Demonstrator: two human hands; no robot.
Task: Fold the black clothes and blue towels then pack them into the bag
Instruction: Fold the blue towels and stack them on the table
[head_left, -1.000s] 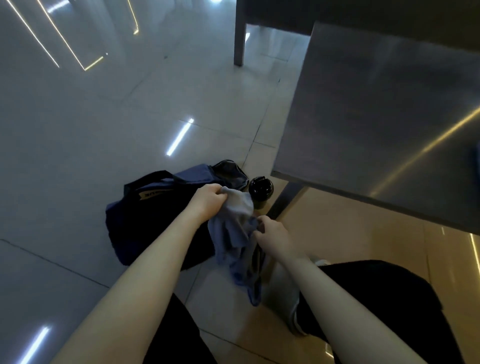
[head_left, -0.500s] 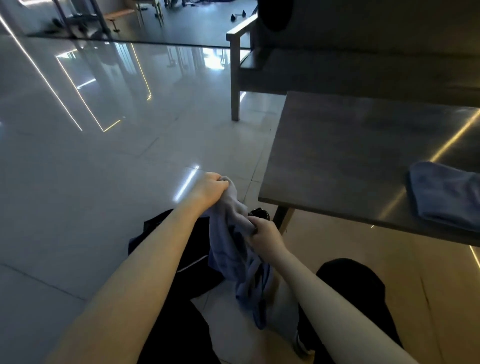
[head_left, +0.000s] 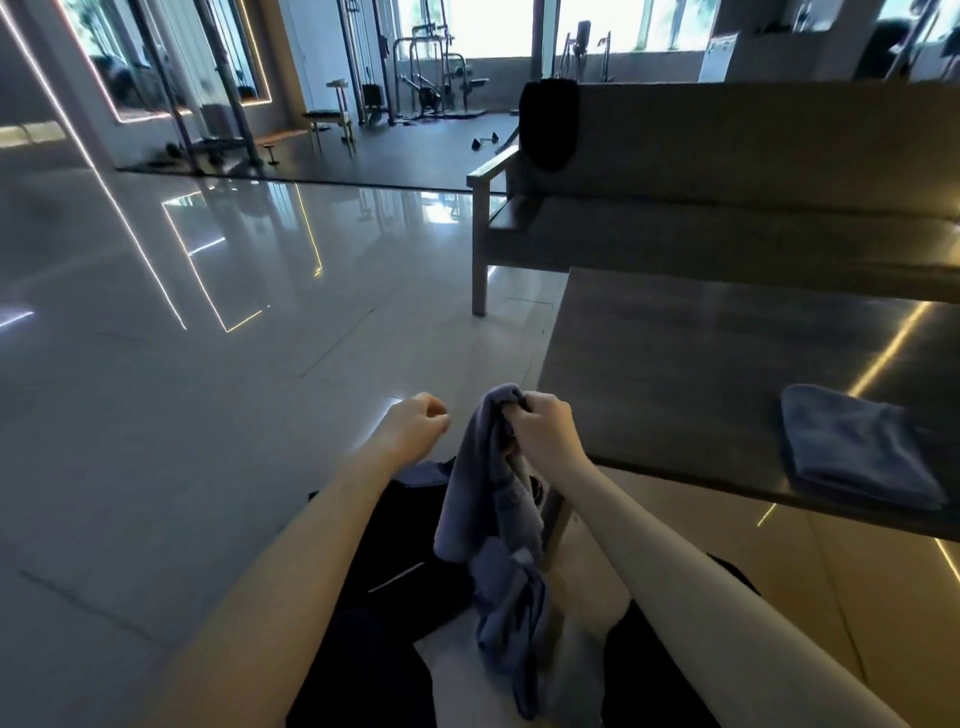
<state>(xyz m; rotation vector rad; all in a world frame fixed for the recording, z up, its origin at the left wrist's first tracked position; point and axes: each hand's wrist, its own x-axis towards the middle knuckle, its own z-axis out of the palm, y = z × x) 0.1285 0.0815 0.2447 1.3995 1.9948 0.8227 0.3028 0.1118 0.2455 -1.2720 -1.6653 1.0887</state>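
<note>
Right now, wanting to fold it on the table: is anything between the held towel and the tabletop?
Nothing visible does. The right hand grips the towel beside the table; the other towel lies farther right.

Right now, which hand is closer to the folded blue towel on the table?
Right. The right hand, gripping a hanging towel, sits left of the folded towel at the edge of the table; the left hand is farther left over the floor.

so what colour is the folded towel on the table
The folded towel is a muted blue, clearest in the head view.
</note>
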